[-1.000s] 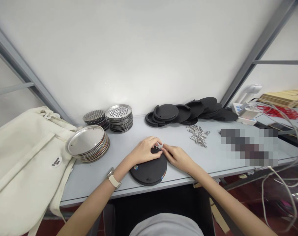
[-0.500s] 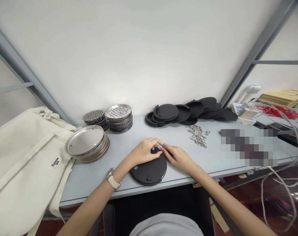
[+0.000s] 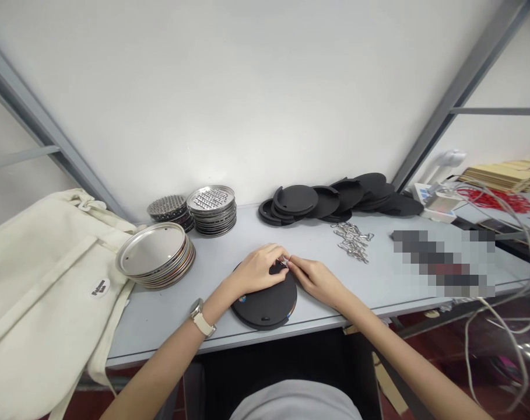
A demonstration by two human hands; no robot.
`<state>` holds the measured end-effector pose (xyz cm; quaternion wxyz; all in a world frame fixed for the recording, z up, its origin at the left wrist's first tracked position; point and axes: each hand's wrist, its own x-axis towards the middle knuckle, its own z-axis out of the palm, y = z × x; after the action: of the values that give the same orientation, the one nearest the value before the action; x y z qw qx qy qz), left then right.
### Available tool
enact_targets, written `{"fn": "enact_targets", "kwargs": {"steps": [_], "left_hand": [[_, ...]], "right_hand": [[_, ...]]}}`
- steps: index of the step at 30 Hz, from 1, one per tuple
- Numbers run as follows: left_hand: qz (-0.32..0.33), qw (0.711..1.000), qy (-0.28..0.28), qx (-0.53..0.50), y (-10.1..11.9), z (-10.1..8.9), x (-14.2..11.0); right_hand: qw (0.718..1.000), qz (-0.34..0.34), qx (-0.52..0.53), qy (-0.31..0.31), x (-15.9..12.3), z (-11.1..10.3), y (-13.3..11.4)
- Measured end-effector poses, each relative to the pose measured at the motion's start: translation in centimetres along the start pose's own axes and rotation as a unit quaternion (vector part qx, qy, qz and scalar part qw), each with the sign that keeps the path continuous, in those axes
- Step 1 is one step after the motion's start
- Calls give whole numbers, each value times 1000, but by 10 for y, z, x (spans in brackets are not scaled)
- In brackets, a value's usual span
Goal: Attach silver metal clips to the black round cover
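A black round disc [image 3: 265, 305] lies flat on the grey table [image 3: 378, 280] just in front of me. My left hand [image 3: 255, 271] rests on the disc's far edge, fingers curled, pinching a small silver metal clip [image 3: 284, 262]. My right hand [image 3: 316, 279] meets it from the right, fingertips pinched on the same clip. The two hands touch at the clip, at the disc's far rim. A watch with a pale strap sits on my left wrist.
A stack of silver round pans [image 3: 155, 255] and two stacks of perforated metal discs [image 3: 212, 209] stand at the left back. Black discs [image 3: 334, 201] lie piled along the wall. Loose metal clips [image 3: 352, 240] lie right of centre. A cream cloth bag [image 3: 41, 291] fills the left; cables hang right.
Hardly anything differs. Both hands stay pinched together at the disc's far edge, with the fingertips shifting only slightly on the clip.
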<state>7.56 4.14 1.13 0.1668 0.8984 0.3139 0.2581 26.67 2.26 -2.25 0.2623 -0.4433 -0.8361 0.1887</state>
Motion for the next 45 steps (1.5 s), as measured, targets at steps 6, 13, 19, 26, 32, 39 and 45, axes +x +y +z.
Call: {"fn": "enact_targets", "kwargs": {"steps": [6,13,19,26,32,39,45], "left_hand": [[14,999,20,21,1,0,0],[14,998,54,35,1,-3,0],[4,997,64,47,1,-2,0],[34,998,11,57,1,2,0],[28,999,7,43,-2,2,1],[19,1000,9,1,-7,2,0],[19,1000,16,-18,-7,3,0]], "right_hand": [[1000,5,-27,-10,1,2,2],[998,5,-69,-11,3,4,0],[997,9,-77,-16,4,2,-2],[997,4,-74,-19,3,2,0],[997,-10,-72,-17,2,1,0],[997,7,-82,-2,0,4,-1],[995,58,40,76,0,-2,-10]]}}
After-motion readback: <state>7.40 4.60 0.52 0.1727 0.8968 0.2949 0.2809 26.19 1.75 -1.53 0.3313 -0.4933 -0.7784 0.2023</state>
